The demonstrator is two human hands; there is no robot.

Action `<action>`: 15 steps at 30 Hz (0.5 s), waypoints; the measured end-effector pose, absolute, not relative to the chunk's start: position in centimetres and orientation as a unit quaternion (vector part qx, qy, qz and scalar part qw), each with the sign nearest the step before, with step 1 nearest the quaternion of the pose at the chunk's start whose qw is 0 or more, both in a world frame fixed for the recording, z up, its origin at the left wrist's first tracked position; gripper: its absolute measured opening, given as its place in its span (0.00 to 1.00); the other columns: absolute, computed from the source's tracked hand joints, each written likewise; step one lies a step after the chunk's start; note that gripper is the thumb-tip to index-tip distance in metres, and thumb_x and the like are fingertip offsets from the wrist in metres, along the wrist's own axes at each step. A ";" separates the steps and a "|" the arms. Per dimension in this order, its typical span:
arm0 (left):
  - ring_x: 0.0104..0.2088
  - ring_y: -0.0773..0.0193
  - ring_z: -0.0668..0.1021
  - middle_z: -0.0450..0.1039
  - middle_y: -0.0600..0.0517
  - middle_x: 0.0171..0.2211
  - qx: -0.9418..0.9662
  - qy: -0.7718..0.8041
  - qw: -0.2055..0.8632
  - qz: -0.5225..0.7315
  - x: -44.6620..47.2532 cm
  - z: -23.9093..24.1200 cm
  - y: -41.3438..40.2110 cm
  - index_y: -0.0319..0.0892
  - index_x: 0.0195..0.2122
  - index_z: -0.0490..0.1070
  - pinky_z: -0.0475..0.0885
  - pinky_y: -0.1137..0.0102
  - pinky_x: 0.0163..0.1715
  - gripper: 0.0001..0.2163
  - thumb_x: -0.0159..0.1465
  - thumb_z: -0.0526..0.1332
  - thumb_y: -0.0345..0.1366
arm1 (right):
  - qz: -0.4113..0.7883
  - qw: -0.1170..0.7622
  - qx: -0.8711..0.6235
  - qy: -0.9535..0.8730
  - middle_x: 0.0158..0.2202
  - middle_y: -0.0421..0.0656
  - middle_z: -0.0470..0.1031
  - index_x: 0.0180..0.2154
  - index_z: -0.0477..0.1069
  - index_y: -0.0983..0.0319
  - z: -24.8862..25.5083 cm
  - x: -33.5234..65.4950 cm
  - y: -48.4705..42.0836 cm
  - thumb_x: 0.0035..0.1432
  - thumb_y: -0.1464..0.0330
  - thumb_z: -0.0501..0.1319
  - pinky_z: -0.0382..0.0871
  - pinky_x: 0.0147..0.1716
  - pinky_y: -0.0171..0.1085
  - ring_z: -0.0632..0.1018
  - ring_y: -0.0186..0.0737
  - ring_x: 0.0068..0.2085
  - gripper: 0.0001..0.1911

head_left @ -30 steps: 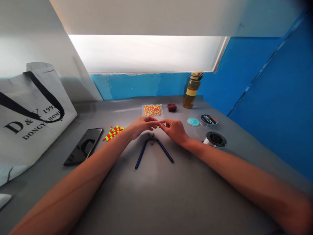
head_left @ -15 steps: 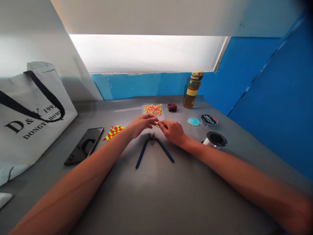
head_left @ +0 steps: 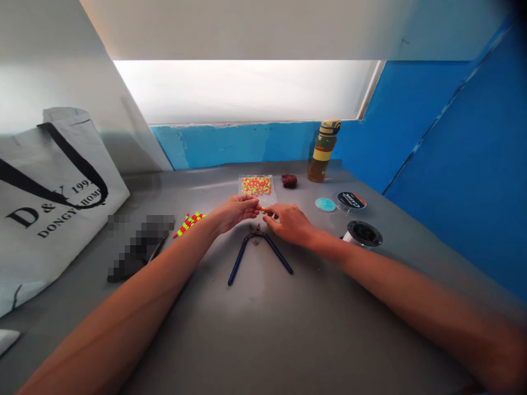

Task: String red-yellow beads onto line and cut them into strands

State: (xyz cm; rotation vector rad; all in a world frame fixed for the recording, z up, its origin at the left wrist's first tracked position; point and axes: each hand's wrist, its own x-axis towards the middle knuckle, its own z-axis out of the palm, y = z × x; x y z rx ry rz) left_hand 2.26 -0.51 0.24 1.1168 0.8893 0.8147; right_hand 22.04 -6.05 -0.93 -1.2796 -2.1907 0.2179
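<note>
Tabletop: grey, extends beneath both hands. Tote bag: well to the left of the left hand, presumably parked there out of the elbows' way. Left hand: narrowed, thumb and fingers closed on a small piece. Right hand: narrow, thumb and forefinger slightly apart at the piece's other end; contact cannot be confirmed. Pliers: just on the near side of both hands, blue handles splayed towards the person, likely so that either hand can take them up. Bottle: upright, beyond the right hand, probably set back against knocks. Spool: right of the right hand, apparently kept within reach. Clear packet: just beyond the left hand, full of tiny red and yellow-green pieces. Small piece: between the two hands' fingertips, likely pinched because of its slightness; yellow-green with some red, remainder covered by fingers.
</note>
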 end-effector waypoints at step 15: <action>0.30 0.70 0.77 0.77 0.48 0.33 0.504 0.436 0.656 0.355 2.2 0.5 -0.7 0.37 0.37 0.71 0.73 0.72 0.37 0.08 0.62 0.68 0.34 | 0.247 0.053 -0.504 -0.826 0.22 0.42 0.73 0.22 0.72 0.61 1.0 22.1 -7.2 0.54 0.63 0.64 0.55 0.23 0.38 0.70 0.37 0.23 0.12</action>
